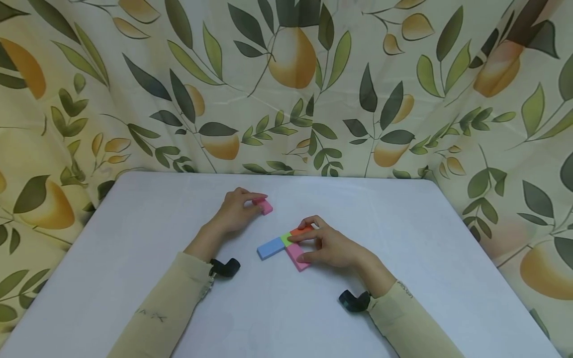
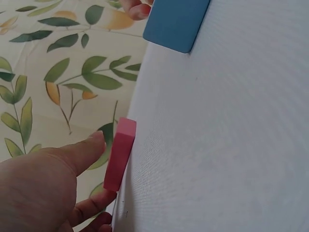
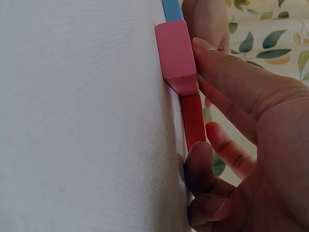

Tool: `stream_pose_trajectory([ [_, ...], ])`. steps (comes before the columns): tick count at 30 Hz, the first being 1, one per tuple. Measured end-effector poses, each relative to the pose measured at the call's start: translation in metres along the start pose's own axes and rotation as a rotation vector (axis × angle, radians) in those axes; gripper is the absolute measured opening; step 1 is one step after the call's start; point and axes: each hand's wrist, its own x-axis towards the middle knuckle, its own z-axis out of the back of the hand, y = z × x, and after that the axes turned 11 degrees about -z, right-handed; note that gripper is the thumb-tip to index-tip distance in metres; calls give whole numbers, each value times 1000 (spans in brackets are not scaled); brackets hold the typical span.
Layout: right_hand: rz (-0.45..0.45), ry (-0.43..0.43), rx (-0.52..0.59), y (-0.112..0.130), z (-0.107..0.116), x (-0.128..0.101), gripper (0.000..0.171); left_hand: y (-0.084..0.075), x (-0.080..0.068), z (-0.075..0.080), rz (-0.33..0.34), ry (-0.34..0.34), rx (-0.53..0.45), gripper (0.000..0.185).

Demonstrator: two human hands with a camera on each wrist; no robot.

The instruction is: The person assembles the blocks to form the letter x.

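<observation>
My left hand [image 1: 237,211] holds a small pink block [image 1: 266,207] between thumb and fingers, close over the white table. In the left wrist view this pink block [image 2: 120,154] stands between the thumb and a fingertip at its end. Nearer the middle, a blue block [image 1: 270,248], a green block [image 1: 285,239], an orange block [image 1: 297,231] and a second pink block [image 1: 296,257] meet in a branching shape. My right hand [image 1: 333,246] grips this group, its thumb at the second pink block, a finger over the green one, and other fingers curled around the orange one.
The white table [image 1: 134,278] reaches back to a curtain [image 1: 286,114] printed with leaves and fruit. A black wrist device [image 1: 226,268] sits by the left sleeve, another black device [image 1: 354,301] by the right sleeve.
</observation>
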Motion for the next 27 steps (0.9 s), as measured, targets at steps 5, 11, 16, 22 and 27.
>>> stream_pose_trajectory([
  [5,-8,6,7,1,0,0,48,1,1,0,6,0,6,35],
  [11,-9,2,9,3,0,-1,45,2,4,-2,-6,-12,12,35],
  [16,-8,10,11,3,-1,-2,47,1,3,-3,-26,-10,48,35],
  [22,-13,13,6,3,-1,-1,48,1,5,-5,-26,-17,67,33],
  [27,-14,7,-5,2,0,-1,48,0,7,-6,-26,-23,53,31],
])
